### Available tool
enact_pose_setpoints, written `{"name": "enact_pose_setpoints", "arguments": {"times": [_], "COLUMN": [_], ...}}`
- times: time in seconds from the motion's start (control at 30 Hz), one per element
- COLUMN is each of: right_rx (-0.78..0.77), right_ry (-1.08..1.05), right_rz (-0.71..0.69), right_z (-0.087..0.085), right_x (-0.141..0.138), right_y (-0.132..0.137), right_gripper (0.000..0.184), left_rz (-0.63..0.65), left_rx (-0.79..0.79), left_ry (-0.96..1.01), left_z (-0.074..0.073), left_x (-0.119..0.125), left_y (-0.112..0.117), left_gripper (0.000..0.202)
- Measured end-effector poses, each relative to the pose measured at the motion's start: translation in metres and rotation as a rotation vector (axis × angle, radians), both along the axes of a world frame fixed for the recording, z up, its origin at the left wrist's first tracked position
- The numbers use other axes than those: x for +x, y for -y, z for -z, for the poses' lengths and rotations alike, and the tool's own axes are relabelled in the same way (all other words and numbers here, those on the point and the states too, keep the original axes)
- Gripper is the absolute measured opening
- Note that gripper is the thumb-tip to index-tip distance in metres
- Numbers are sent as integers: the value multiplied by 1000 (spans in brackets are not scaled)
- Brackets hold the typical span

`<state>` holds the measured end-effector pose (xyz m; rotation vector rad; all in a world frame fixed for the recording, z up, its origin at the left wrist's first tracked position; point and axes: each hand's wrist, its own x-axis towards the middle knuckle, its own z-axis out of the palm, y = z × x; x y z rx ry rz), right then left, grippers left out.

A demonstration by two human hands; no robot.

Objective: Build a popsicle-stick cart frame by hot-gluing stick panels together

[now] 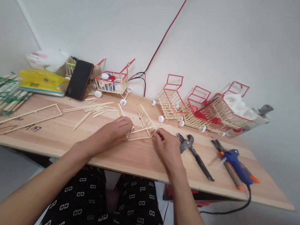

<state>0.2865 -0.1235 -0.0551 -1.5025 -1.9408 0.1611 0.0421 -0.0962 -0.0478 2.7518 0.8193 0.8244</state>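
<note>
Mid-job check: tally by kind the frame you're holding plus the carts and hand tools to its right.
Unfinished stick frame, held by left hand and right hand: 1
Finished red-framed carts: 3
Black pliers: 1
Blue glue gun: 1
Orange-handled tool: 1
Total: 7

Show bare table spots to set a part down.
Bare: front strip between long wooden stick rectangle and left hand; gap between black pliers and blue glue gun; far right corner. Crowded: back edge, red-trimmed stick carts, loose sticks; small stick frame at right hand.
</note>
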Motion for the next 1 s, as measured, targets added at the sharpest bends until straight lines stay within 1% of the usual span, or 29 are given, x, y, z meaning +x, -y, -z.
{"name": "enact_pose_setpoints", "arguments": {"times": [0.13, 0.3, 0.53, 1.0], "right_rx": [11, 22, 0, 12], "right_ry": [2, -2, -9, -28], "right_rz": [12, -10, -20, -21], "right_z": [1, 2, 0, 0], "right_x": [0, 1, 1, 1], "right_y": [0, -1, -1, 0], "right_gripper": [22, 24, 22, 22], "left_rz": [-3, -16, -13, 2], "left_rx": [2, 4, -3, -5], "left_ry": [10, 21, 29, 37], "left_z": [-1, -1, -2, -3], "left_x": [0, 0, 0, -1], "left_y": [2, 3, 3, 3], "left_gripper": [17, 14, 14, 15]}}
